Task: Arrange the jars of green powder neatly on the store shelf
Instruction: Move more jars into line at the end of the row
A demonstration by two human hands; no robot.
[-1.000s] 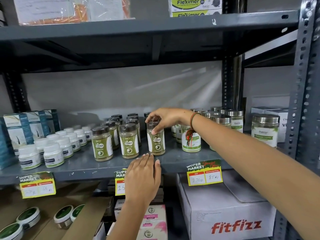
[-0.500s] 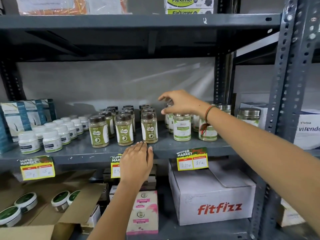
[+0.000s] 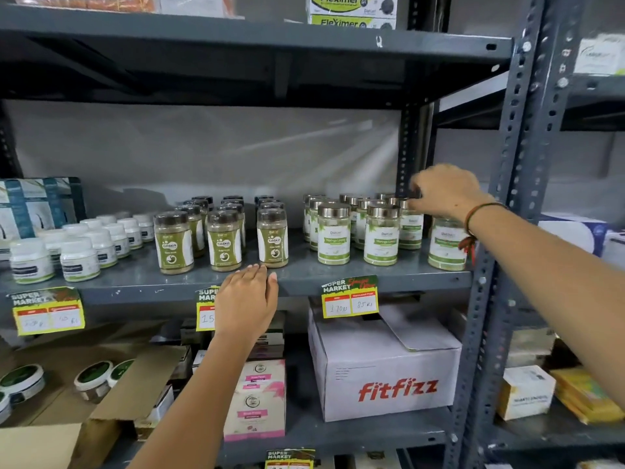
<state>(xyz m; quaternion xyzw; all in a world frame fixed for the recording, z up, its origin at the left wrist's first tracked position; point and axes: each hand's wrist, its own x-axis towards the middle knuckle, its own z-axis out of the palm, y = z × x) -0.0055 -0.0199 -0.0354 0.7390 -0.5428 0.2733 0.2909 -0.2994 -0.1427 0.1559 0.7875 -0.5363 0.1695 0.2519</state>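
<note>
Silver-lidded jar [image 3: 411, 228] half hidden behind right hand [image 3: 446, 192], grip unclear; left hand [image 3: 246, 304] flat, released.

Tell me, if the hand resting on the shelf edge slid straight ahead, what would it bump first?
Probably the front Gaska jar with the dark lid: the left hand has its fingers pointing at its base, just short of touching. Depth is hard to judge.

A dark grey metal shelving unit [image 3: 304, 282] with perforated upright posts [image 3: 517, 164] stands against a pale wall covered in glossy plastic sheeting [image 3: 203, 157]. Soft light reflects off the sheeting in streaks.
</note>
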